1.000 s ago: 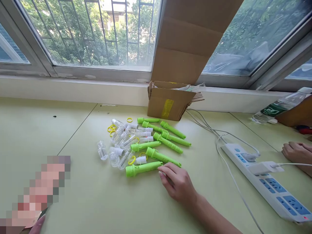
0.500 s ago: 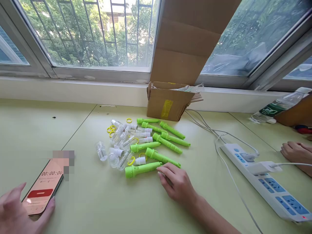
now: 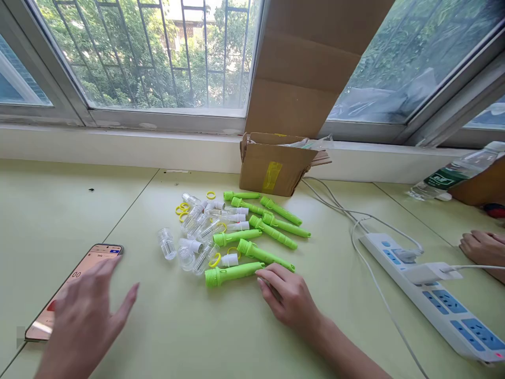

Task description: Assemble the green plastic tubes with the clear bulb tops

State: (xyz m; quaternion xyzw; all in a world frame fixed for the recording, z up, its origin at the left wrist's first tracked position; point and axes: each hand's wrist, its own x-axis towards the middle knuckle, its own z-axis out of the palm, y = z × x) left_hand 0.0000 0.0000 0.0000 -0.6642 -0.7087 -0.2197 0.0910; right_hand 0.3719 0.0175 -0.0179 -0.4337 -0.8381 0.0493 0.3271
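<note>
Meanwhile, my right hand (image 3: pixel 290 300), loosely curled, touches the nearest green tube (image 3: pixel 232 273) on the table (image 3: pixel 177 326); my left hand (image 3: pixel 84 310), fingers spread, hovers over the phone (image 3: pixel 106 251). A nudge might roll the tube away.

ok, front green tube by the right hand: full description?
The green tube looks like lime plastic: a long, slightly tapered shaft with a wider ribbed collar at its left end. It lies flat on the table, nearest piece of the pile, collar pointing left. The right hand touches its narrow right end with fingertips; whether they grip it is unclear.
</note>
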